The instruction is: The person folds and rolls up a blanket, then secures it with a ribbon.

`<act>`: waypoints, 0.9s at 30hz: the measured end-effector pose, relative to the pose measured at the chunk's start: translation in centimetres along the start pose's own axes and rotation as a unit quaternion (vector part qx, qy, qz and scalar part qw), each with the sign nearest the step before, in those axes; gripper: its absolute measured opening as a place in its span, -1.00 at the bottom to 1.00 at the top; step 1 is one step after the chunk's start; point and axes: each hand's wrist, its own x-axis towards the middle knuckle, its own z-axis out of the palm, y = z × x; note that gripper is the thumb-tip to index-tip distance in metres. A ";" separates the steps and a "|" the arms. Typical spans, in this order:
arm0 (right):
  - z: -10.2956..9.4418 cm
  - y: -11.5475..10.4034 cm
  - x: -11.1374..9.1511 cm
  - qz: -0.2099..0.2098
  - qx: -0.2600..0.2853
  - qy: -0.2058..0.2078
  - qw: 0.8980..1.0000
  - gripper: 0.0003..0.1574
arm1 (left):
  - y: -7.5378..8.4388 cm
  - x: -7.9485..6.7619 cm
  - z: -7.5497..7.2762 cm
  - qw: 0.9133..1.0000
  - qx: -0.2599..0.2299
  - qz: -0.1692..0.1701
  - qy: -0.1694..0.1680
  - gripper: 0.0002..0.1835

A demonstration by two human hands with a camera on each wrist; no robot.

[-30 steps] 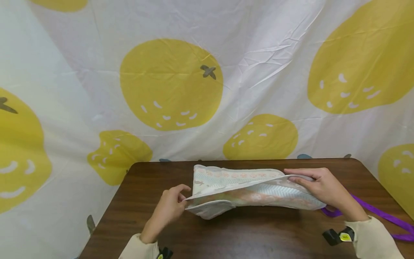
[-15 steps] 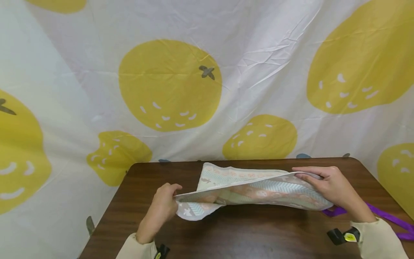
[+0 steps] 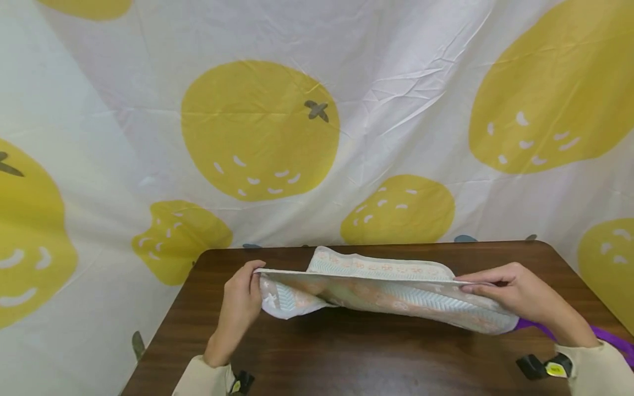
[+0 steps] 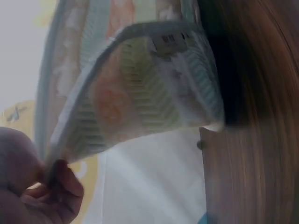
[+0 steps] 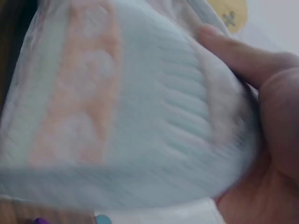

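Cream sleeves (image 3: 204, 378) reach in at near left and near right. Beyond them, the left hand (image 3: 238, 300) pinches the left corner of a soft cloth mat striped in pastel peach, green and blue; the right hand (image 3: 522, 291) pinches its right end between thumb and fingers. The mat (image 3: 391, 297) stretches between them, partly folded, over a dark brown wood-grain table (image 3: 396, 363). Purple ribbon (image 3: 614, 340) lies at right. Farthest hangs a white curtain (image 3: 124, 82) printed with yellow fruit.
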 end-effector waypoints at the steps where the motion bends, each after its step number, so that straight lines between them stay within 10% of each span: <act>1: 0.0 0.0 -0.2 0.004 0.021 -0.030 0.999 -0.71 | -0.2 0.1 -0.2 1.000 -0.015 -0.009 0.001 -0.78; 4: 0.2 0.2 -0.7 0.011 0.077 -0.120 0.990 -0.73 | -0.5 0.3 -1.1 0.994 -0.082 -0.060 -0.045 -0.74; 8: 0.3 0.9 -1.4 0.023 0.117 -0.202 0.972 -0.71 | -1.2 0.6 -2.7 0.957 -0.199 -0.140 -0.159 -0.66; 14: 0.4 1.8 -2.6 0.030 0.186 -0.272 0.944 -0.65 | -2.6 0.6 -4.7 0.919 -0.288 -0.153 -0.222 -0.65; 19: 0.7 2.0 -2.8 0.052 0.253 -0.322 0.911 -0.65 | -3.3 0.4 -5.4 0.914 -0.309 -0.139 -0.221 -0.69; 27: 0.6 2.0 -3.2 0.050 0.221 -0.326 0.918 -0.82 | -3.3 0.5 -5.3 0.931 -0.249 -0.188 -0.188 -0.79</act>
